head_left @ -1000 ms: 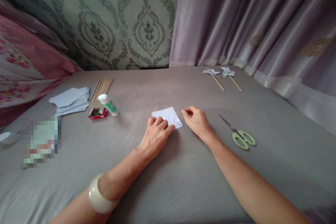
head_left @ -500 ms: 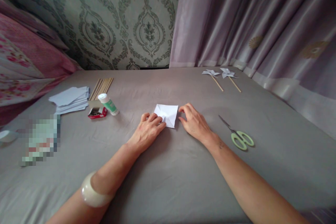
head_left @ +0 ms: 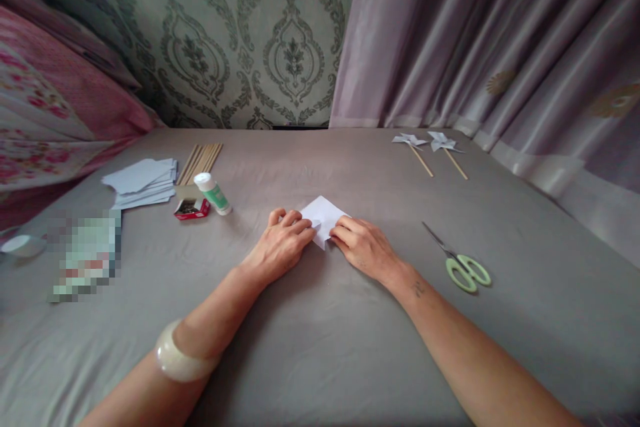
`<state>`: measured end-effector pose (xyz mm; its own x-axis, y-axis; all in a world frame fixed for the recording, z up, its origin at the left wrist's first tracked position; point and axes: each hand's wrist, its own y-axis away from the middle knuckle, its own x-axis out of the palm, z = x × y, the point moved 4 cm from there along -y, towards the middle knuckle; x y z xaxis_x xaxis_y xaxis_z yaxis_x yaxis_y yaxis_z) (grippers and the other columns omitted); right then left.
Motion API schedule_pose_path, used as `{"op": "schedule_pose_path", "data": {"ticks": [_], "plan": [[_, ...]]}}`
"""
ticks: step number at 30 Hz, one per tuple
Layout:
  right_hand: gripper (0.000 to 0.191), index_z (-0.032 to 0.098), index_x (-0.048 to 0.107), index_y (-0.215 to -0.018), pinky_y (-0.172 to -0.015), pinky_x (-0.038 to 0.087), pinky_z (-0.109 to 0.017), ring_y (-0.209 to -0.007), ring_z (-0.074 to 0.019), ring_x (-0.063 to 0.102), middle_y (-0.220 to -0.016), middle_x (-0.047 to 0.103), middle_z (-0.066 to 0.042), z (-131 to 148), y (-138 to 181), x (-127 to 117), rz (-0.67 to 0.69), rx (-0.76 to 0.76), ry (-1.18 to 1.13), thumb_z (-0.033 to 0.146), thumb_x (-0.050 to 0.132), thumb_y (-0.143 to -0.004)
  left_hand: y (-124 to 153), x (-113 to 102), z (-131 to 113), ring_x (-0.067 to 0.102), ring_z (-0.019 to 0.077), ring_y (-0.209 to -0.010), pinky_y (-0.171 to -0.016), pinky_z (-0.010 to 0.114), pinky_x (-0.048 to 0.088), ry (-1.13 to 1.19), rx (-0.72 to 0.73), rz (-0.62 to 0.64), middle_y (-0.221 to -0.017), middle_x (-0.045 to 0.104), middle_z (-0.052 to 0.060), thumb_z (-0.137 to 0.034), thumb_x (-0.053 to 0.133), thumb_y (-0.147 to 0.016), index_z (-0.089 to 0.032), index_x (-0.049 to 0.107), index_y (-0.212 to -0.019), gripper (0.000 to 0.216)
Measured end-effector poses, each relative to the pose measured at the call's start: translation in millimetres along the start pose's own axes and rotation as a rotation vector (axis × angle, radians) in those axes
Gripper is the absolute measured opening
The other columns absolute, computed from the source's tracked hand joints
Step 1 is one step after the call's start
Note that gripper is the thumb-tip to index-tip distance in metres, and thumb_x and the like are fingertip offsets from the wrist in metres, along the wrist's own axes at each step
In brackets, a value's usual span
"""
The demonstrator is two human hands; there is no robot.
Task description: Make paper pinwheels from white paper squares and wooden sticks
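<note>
A small white sheet of paper (head_left: 323, 210) lies in front of me, turned so that one corner points away. My left hand (head_left: 286, 237) grips its left side, fingers bent, with a lifted flap beside the fingertips. On the right side, my right hand (head_left: 363, 243) has its fingers closed on the paper's edge. The fingertips hide parts of both sides. To the right of my right hand lie scissors (head_left: 457, 261) with green handles, their blades pointing away.
At the left are a stack of white paper (head_left: 143, 183), several wooden sticks (head_left: 201, 163), a glue stick (head_left: 214, 193) standing upright, and a small red box (head_left: 192, 208) of dark bits. Two paper pinwheels (head_left: 443, 141) lie at the back right. A blurred packet (head_left: 90, 253) lies at the left.
The paper has turned from lying roughly square to pointing a corner away. My right hand has come in from beside it and closed on its right side. The view has shifted slightly.
</note>
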<state>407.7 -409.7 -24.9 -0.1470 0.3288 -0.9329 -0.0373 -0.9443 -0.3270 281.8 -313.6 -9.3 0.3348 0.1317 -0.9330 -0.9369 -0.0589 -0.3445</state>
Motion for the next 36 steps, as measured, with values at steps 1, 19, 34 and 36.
{"op": "schedule_pose_path", "data": {"ticks": [1,19,34,36], "plan": [[0.016,0.019,0.066,-0.084,-0.071,0.041,-0.027,-0.078,-0.0160,0.059,-0.086,0.062,-0.006,2,0,0,0.010,0.010,-0.009,0.023,0.053,-0.091,0,-1,-1,0.053,0.0213,-0.091,-0.087,0.041,0.030,0.013,-0.021,-0.022,-0.091,0.068,0.007,-0.019,0.043,-0.091,-0.019,0.064,-0.093,0.021],[0.018,0.021,0.069,-0.081,-0.071,0.044,-0.026,-0.078,-0.0161,0.063,-0.086,0.070,-0.005,4,1,4,-0.013,0.352,-0.378,0.023,0.053,-0.089,0,9,-10,0.052,0.0202,-0.093,-0.085,0.039,0.030,0.074,-0.074,-0.041,-0.095,0.069,0.005,-0.022,0.047,-0.091,-0.019,0.067,-0.086,0.020],[0.025,0.020,0.057,-0.098,-0.066,0.048,-0.028,-0.068,-0.0166,0.067,-0.074,0.072,-0.001,-7,-2,19,-0.105,0.636,-0.574,0.020,0.066,-0.075,-1,9,-10,0.053,0.0213,-0.092,-0.084,0.040,0.030,0.083,-0.108,-0.030,-0.090,0.069,0.006,-0.021,0.045,-0.091,-0.018,0.065,-0.091,0.020],[0.026,0.020,0.056,-0.099,-0.066,0.048,-0.028,-0.067,-0.0165,0.067,-0.073,0.072,-0.001,-8,-3,19,-0.095,0.643,-0.568,0.020,0.065,-0.075,-1,8,-10,0.053,0.0216,-0.092,-0.084,0.040,0.030,0.082,-0.111,-0.033,-0.090,0.069,0.006,-0.021,0.045,-0.091,-0.019,0.064,-0.094,0.019]]}}
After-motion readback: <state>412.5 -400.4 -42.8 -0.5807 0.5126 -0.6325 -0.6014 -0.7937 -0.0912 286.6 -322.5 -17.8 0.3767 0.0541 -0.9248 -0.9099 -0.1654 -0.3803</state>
